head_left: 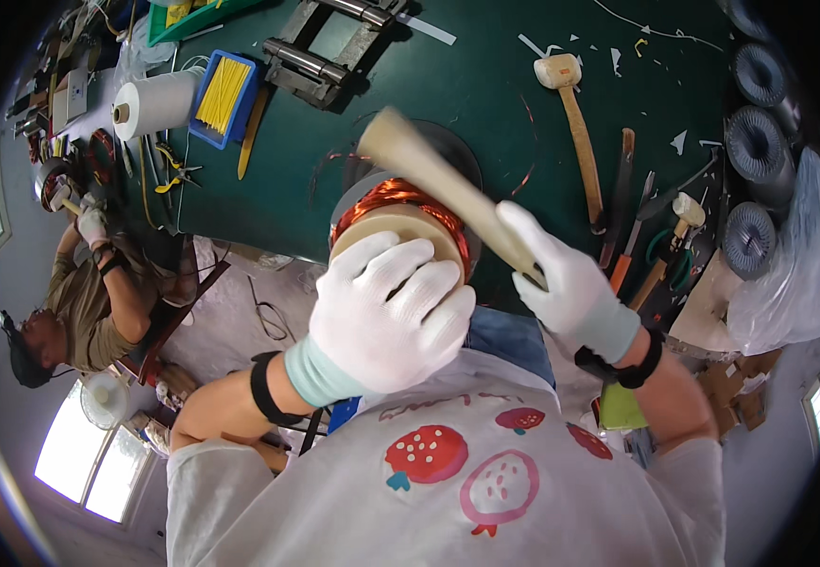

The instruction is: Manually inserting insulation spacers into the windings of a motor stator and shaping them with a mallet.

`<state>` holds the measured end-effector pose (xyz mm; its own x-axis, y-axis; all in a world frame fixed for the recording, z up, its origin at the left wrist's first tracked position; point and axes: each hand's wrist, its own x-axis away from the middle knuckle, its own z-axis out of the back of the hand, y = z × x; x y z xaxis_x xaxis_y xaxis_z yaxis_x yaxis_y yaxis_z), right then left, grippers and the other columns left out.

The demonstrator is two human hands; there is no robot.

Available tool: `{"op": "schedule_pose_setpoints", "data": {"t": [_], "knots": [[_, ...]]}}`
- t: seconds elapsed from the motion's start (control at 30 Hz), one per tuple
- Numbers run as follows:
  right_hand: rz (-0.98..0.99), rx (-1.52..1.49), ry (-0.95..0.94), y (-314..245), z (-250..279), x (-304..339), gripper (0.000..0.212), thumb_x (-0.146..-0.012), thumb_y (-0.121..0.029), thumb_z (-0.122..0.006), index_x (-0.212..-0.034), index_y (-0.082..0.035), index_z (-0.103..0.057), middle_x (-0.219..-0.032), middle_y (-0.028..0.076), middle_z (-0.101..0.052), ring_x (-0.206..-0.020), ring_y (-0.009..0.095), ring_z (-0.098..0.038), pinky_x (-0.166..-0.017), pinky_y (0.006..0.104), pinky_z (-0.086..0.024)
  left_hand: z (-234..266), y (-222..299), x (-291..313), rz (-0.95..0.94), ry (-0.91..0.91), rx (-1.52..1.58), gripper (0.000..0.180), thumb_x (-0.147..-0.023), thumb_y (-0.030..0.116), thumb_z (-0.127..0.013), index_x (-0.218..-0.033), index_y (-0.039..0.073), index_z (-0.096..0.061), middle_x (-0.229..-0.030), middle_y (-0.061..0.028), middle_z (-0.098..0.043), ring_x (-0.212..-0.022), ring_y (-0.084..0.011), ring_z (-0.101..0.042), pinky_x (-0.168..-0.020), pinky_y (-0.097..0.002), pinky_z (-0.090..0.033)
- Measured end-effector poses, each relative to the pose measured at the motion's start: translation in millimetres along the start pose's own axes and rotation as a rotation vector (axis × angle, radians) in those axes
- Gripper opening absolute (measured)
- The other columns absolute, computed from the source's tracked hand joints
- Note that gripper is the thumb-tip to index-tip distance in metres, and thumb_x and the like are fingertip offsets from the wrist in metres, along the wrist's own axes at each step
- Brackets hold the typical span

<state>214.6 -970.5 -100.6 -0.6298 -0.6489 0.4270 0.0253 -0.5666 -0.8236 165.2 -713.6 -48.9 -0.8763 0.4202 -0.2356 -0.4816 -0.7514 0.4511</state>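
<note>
My left hand (393, 317), in a white glove, curls its fingers over the pale round end of a copper-wound motor core (400, 194). Orange copper wire rings that end, and loose wire ends stick out to both sides. The glove hides the near part of the core. In my gloved right hand (561, 274) is the narrow end of a pale tapered wooden beater (429, 170). Its wide end slants up and left over the far side of the winding, slightly blurred. Whether it touches the copper I cannot tell. A dark round piece (457, 151) shows behind it.
A steel roller frame (320, 57), a blue tray of yellow sticks (224, 99) and a white thread spool (159, 104) lie left on the green table (485, 85). Rightward are a mallet (575, 123), hand tools and grey slotted cores (759, 142). A co-worker (98, 312) sits far left.
</note>
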Motion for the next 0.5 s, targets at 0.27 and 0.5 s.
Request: {"op": "schedule_pose_setpoints", "data": {"t": [0.27, 0.5], "knots": [[-0.023, 0.170, 0.163, 11, 30, -35, 0.076, -0.091, -0.005, -0.064, -0.160, -0.018, -0.035, -0.098, 0.017, -0.071, -0.082, 0.038, -0.069, -0.076, 0.0435, -0.057, 6, 10, 5, 0.249, 0.021, -0.044, 0.043, -0.057, 0.009, -0.076, -0.100, 0.011, -0.071, -0.108, -0.0074, -0.065, -0.097, -0.0312, -0.064, -0.081, -0.0466, -0.055], [0.245, -0.029, 0.325, -12, 44, -85, 0.077, -0.088, -0.003, -0.061, -0.158, -0.028, -0.041, -0.099, 0.017, -0.067, -0.088, 0.037, -0.069, -0.078, 0.0445, -0.057, 20, -21, 11, -0.040, -0.072, 0.065, 0.044, -0.057, 0.018, -0.076, -0.100, 0.012, -0.072, -0.106, -0.0060, -0.065, -0.101, -0.0283, -0.063, -0.084, -0.0456, -0.056]]}}
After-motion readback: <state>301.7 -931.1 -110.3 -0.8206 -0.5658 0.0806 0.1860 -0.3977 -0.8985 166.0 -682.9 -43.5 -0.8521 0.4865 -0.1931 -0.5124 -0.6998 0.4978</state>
